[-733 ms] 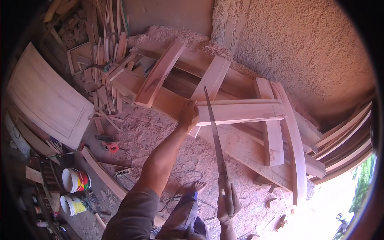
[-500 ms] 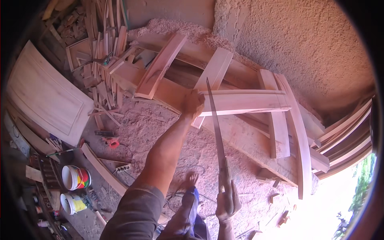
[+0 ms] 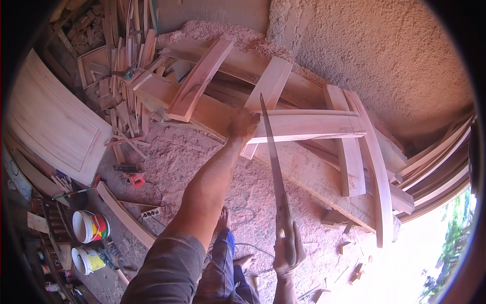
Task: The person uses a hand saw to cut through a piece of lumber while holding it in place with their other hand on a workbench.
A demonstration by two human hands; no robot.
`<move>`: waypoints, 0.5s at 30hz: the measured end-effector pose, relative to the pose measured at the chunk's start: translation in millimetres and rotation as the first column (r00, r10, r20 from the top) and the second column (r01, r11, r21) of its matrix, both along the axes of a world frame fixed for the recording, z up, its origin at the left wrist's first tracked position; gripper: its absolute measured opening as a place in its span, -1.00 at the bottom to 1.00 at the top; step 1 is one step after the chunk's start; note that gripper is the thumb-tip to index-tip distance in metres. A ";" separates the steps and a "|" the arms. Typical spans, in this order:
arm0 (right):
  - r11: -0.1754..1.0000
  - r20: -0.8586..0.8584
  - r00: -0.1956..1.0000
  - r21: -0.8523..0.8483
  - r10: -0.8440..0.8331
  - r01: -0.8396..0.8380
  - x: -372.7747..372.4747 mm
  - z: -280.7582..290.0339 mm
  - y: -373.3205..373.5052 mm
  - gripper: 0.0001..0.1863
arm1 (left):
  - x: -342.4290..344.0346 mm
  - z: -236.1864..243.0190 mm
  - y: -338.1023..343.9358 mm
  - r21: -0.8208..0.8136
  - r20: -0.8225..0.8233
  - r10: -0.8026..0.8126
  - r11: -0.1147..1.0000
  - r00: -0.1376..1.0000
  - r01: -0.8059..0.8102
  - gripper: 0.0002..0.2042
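Note:
My left hand [image 3: 244,126] grips the near end of a pale, slightly curved wooden rail [image 3: 314,124], which lies across other boards on the right part of the stacked timber. My right hand [image 3: 289,248] is closed round the handle of a long, narrow handsaw [image 3: 277,169], low in the middle of the view. The blade points away from me and crosses the rail just right of my left hand; whether its teeth touch the wood I cannot tell. A long curved piece [image 3: 377,182] lies at the rail's right end, over a wide plank [image 3: 309,177].
A carved panel [image 3: 61,116] and scrap-wood piles [image 3: 126,91] are at left, two buckets [image 3: 88,225] and a red power tool [image 3: 135,180] lower left. Cables lie by my bare feet on the shavings-covered floor [image 3: 187,152]. A rough wall [image 3: 364,45] and curved boards [image 3: 445,167] stand right.
The timber and my arms appear higher in the view, as the camera has shifted. My left hand stays on the rail and the saw remains across it. My feet show in slightly different positions.

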State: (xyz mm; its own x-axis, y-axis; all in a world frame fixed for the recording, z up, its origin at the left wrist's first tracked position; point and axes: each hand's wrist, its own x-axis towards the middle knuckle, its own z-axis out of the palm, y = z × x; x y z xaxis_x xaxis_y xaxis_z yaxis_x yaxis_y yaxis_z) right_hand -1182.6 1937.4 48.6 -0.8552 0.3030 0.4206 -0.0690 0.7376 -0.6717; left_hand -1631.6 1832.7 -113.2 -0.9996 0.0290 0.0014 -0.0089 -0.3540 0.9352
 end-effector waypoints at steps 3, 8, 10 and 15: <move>0.999 -0.005 1.000 0.026 -0.018 0.018 -1.8 -0.3 0.7 -0.48 | 15.3 18.9 15.1 0.189 0.116 -0.021 0.982 0.993 -0.002 -0.87; 0.999 0.012 0.999 -0.009 -0.038 0.038 -2.1 3.3 -1.2 -0.50 | 47.5 74.8 24.3 0.511 0.248 -0.103 0.859 0.963 -0.040 -0.88; 0.999 -0.033 0.999 0.024 -0.041 0.042 -5.2 5.8 -1.8 -0.54 | 46.1 70.4 20.3 0.398 0.188 -0.089 0.917 0.978 0.007 -0.86; 0.999 0.014 0.999 0.015 -0.032 0.032 -5.5 8.2 -2.7 -0.55 | 34.7 56.6 9.9 0.405 0.183 -0.119 0.914 0.976 0.035 -0.71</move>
